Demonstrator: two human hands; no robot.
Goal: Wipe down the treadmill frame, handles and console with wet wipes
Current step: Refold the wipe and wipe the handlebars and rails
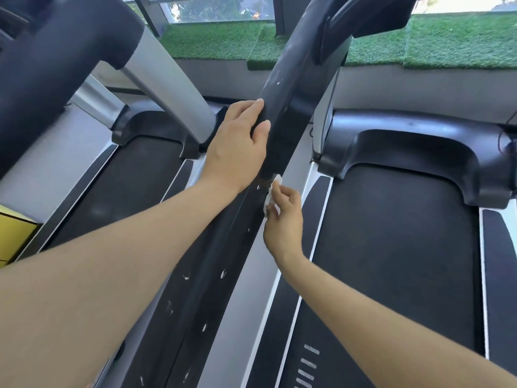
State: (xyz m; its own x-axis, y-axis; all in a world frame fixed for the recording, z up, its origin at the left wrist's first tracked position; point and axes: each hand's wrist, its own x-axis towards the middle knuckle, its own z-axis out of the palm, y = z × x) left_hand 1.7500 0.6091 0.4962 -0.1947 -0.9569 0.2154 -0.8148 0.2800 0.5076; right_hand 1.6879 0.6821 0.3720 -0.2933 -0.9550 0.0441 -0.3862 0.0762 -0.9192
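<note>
Pinching a small crumpled wet wipe (270, 196), my right hand's fingers (277, 191) are drawn together around it, pressing it against the right edge of the black handrail (275, 113) near its lower end. The right hand (284, 219) sits below and just right of that bar, with my forearm running back toward the lower right corner. My left hand (237, 147) is wrapped over the same handrail from its left side, higher up; the fingertips (258, 103) curl across the top of the bar and the thumb lies alongside it, so the grip is closed on the rail. Small white flecks dot the dark strip (201, 275) running down from the rail. To the right lies a treadmill belt (391, 247) under its black motor cover (405, 147); a second belt (120, 186) lies to the left. Green artificial turf (447, 40) lines the ledge beyond.
</note>
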